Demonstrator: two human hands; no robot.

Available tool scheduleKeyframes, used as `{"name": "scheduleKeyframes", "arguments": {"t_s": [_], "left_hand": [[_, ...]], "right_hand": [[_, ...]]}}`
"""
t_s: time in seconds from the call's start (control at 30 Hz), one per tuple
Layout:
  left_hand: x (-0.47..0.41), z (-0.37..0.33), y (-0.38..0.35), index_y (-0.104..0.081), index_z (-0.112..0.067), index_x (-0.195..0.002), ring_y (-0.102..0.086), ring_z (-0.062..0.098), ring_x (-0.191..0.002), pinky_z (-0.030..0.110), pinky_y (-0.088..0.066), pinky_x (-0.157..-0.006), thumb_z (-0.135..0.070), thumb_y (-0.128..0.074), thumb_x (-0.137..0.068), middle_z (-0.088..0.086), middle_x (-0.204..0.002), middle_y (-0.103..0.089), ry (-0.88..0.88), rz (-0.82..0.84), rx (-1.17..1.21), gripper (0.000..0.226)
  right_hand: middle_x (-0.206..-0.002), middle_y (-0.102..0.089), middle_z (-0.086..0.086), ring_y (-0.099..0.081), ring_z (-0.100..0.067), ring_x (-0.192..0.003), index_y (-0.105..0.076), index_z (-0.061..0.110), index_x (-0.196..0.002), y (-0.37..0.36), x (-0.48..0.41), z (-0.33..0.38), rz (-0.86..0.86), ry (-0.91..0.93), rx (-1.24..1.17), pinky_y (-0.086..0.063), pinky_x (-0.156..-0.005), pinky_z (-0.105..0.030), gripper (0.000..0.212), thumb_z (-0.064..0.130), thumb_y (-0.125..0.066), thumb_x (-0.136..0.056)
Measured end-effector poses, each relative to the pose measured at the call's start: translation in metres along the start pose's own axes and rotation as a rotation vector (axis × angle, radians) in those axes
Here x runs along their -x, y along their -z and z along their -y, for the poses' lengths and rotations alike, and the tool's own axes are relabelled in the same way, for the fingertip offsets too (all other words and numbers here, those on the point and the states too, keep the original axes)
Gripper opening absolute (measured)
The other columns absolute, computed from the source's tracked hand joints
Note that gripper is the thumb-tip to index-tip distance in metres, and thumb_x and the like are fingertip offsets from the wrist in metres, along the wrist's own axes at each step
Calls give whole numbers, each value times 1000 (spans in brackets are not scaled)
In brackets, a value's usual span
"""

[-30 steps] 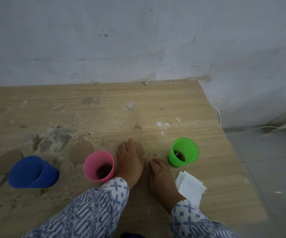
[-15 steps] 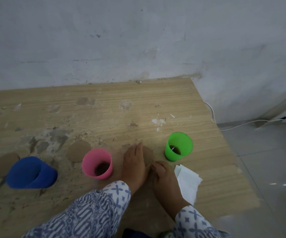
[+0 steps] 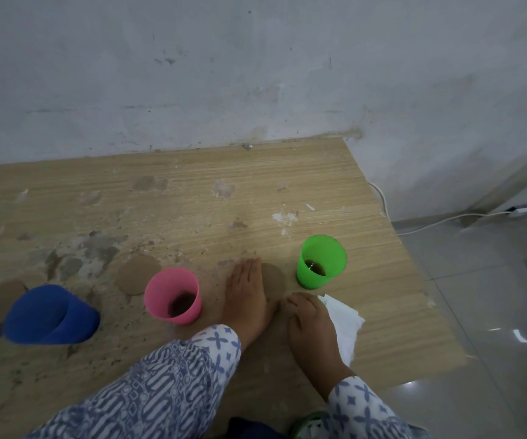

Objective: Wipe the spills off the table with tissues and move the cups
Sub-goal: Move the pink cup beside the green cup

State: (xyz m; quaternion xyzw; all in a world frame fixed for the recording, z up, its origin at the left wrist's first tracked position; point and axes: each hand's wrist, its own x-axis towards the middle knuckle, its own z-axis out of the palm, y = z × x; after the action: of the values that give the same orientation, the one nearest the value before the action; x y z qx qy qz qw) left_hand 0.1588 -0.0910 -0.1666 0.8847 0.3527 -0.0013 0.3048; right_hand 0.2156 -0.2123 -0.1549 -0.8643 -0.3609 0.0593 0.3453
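left hand (image 3: pixel 246 301) flat on table (image 3: pixel 256 185), fingers straight; right hand (image 3: pixel 311 326) curls over soft, light tissue (image 3: pixel 346 327), grip unclear; we advise bunching it.

- one view only, worn on the head; no second view, so no shared part of the scene
- faces forward and steeply down onto the wooden table (image 3: pixel 256 191), looking from its near side towards the grey wall (image 3: pixel 256 74) behind it
- close in, with patterned sleeves (image 3: pixel 161 384) at the bottom edge, the left hand (image 3: pixel 246 299) and right hand (image 3: pixel 313 327) low in the middle, and the tissue (image 3: pixel 344 327) at the right hand's outer side
- wide-angle, spanning the blue cup (image 3: pixel 50 315) at frame left, the pink cup (image 3: pixel 173 296) left of centre and the green cup (image 3: pixel 320 261) right of centre
- takes in the table's far right corner and tiled floor (image 3: pixel 493 296) down the right side
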Motion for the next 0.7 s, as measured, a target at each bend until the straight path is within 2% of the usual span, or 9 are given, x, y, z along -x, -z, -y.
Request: {"name": "scheduleKeyframes", "arguments": {"t_s": [0.1,0.17,0.23,0.27,0.33,0.43,0.5,0.57,0.7], "left_hand": [[3,-7,4,4,-11,-151,7,21,-147,32,4,-117,-50,-60,-85,6,-160,4,-30,-7,62,100],[4,-17,7,2,-12,-151,7,19,-147,28,5,-116,-47,-66,-82,6,-160,2,-80,-19,122,103],[3,-29,9,-3,-13,-151,4,18,-147,28,0,-116,-43,-71,-79,5,-160,-3,-117,-21,200,103],[1,-35,10,-5,-14,-151,1,19,-147,29,-3,-116,-43,-73,-78,6,-160,-6,-129,-15,233,104],[-2,-46,12,-8,-15,-151,-7,20,-146,29,-11,-115,-40,-76,-77,7,-159,-12,-135,-2,304,104],[-8,-57,16,-10,-16,-151,-21,18,-143,21,-20,-106,-33,-76,-78,4,-157,-21,-119,39,415,101],[-11,-60,16,-12,-18,-151,-26,18,-141,18,-23,-101,-30,-75,-80,3,-155,-25,-118,73,440,95],[-13,-59,15,-18,-22,-150,-35,18,-137,17,-29,-98,-31,-73,-81,2,-151,-33,-118,84,448,88],[-13,-58,13,-30,-25,-145,-44,3,-117,-8,-30,-73,-26,-70,-84,-2,-140,-48,-126,74,477,73]], "right_hand": [[-78,-67,-5,-61,-18,-75,-68,9,-81,12,1,-3,-114,-60,-33,-35,-77,-14,22,16,-48,-78],[-77,-64,-3,-60,-19,-76,-66,11,-79,17,1,-9,-185,-181,-85,-44,-76,-24,11,2,-59,-77],[-82,-58,-3,-57,-23,-81,-61,15,-80,23,-3,-13,-213,-351,-223,-45,-76,-33,19,-3,-62,-76],[-86,-55,-3,-56,-24,-83,-58,17,-83,25,-6,-15,-233,-411,-282,-43,-77,-34,21,-2,-62,-76],[-97,-53,-4,-54,-23,-90,-55,16,-98,29,-15,-17,-238,-482,-365,-40,-78,-30,29,0,-65,-75],[-117,-45,-2,-50,-17,-103,-45,12,-126,34,-29,-19,-158,-528,-436,-42,-85,-30,55,5,-67,-76],[-122,-45,0,-48,-16,-108,-42,16,-133,37,-35,-19,-100,-512,-470,-42,-86,-29,62,5,-66,-77],[-116,-52,6,-51,-10,-105,-45,25,-130,39,-38,-17,-53,-478,-512,-41,-78,-22,60,4,-64,-78],[-99,-59,20,-54,7,-91,-47,35,-126,41,-38,-13,-4,-452,-571,-41,-68,-14,57,3,-59,-81]]}}
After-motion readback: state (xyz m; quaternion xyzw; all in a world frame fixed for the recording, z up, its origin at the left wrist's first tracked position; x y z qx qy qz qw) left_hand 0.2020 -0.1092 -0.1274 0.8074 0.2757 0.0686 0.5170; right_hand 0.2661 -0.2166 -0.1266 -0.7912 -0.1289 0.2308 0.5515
